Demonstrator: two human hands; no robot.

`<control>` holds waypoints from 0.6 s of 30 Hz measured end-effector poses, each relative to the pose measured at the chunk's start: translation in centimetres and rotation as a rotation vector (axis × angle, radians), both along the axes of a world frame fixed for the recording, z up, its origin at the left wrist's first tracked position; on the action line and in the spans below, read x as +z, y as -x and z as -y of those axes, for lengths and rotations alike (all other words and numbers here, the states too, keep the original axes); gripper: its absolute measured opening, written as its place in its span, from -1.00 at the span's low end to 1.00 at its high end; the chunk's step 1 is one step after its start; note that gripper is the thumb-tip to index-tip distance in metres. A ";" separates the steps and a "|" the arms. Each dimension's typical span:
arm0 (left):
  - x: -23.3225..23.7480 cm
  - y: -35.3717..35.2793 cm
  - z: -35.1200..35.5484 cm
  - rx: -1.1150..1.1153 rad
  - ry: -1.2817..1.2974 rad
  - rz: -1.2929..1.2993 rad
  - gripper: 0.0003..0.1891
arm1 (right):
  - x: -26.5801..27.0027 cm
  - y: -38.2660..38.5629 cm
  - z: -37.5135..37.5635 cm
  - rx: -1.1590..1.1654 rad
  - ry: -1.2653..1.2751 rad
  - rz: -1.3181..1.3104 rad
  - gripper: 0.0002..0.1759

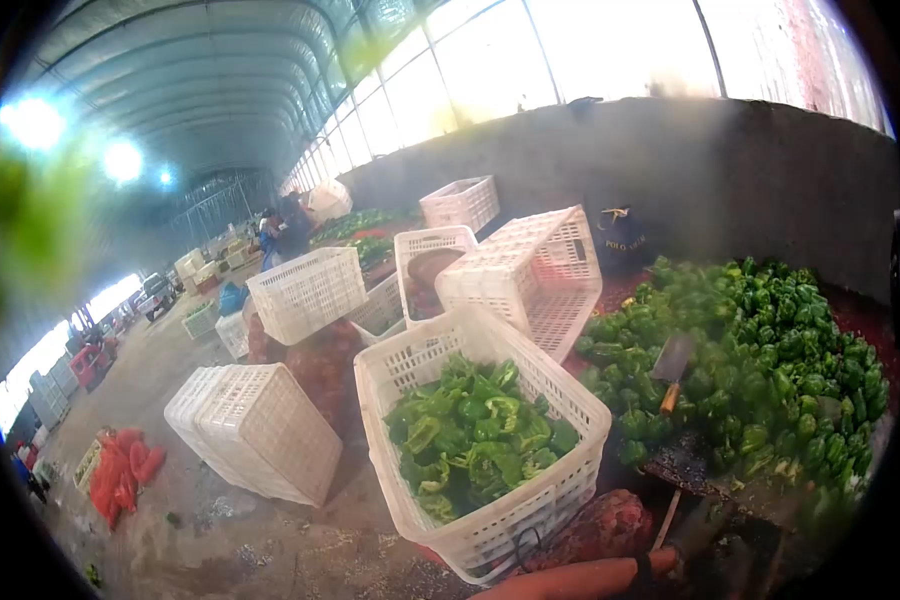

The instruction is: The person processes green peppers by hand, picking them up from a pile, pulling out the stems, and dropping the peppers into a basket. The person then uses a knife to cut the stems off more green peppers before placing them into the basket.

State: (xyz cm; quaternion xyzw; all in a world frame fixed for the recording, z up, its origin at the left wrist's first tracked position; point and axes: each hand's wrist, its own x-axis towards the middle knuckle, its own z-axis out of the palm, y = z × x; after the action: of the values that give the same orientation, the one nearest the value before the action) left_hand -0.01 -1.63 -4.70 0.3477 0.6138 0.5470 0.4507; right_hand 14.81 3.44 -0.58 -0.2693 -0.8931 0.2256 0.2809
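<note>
Neither my left hand nor my right hand shows in this view. In front of me a white plastic crate (530, 515) holds cut green pepper pieces (480, 430). To its right spreads a large heap of whole green peppers (770, 370). On that heap lies a cleaver (672, 365) with a wide blade and a wooden handle. Below it are a dark, dirty surface (685, 470) and a thin stick (667, 520). An orange-brown rounded shape (570, 580) with a dark band crosses the bottom edge.
Stacked white crates (260, 430) stand on the left, with more crates (310, 295) behind. A tipped crate (520, 265) leans beyond the pepper crate. Red net bags (125, 470) lie on the floor. A grey wall (770, 180) runs behind the heap; people (275, 235) are far back.
</note>
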 end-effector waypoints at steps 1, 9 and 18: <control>-0.1 -0.1 0.0 -0.040 0.025 0.001 -0.10 | -0.1 0.1 0.0 -0.002 -0.006 0.009 -0.60; -5.2 -2.6 -2.3 -0.222 0.027 0.228 -0.44 | -0.1 0.0 0.0 -0.006 -0.023 0.012 -0.57; -3.3 -1.7 -2.5 -0.207 -0.051 0.259 -0.50 | 0.3 -0.1 0.1 0.005 -0.070 0.032 -0.54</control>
State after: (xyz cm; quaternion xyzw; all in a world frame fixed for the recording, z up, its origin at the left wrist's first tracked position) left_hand 1.65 0.90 -7.99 0.3469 0.4972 0.5536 0.5710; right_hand 14.88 3.30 -0.32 -0.2608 -0.9055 0.1904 0.2753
